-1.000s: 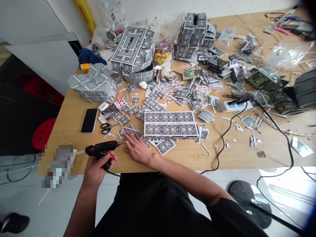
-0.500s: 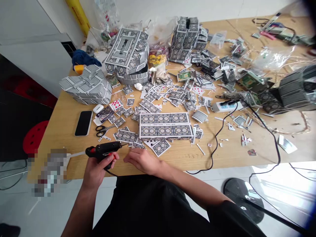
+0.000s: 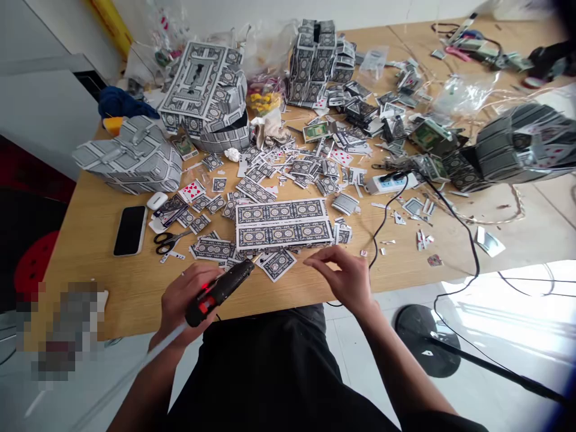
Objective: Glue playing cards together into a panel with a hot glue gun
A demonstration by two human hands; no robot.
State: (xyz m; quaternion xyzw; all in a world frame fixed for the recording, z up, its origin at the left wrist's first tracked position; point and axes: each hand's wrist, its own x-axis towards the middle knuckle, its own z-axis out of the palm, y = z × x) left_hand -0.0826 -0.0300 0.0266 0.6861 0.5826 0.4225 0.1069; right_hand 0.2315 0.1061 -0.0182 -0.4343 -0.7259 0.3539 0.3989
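Note:
My left hand (image 3: 182,303) is wrapped round a black hot glue gun (image 3: 227,285) with red parts. A long pale glue stick (image 3: 168,341) sticks out of its back end, and its nozzle points up and right at the front of the card panel. That panel (image 3: 283,224), two rows of patterned playing cards joined together, lies flat on the table. To the right of the nozzle, my right hand (image 3: 348,279) hovers at the table's front with thumb and fingers pinched; anything between them is too small to make out. A loose card (image 3: 278,264) lies between the two hands.
Black scissors (image 3: 166,241) and a phone (image 3: 129,231) lie to the left. Card scraps (image 3: 297,168) cover the middle. Woven card baskets and boxes (image 3: 198,84) stand behind. A power strip (image 3: 389,183) with black cables sits right of the panel.
My left hand has swung the glue gun right and lower, its nozzle now near the panel's front. My right hand has moved right, away from the gun. The view has shifted slightly.

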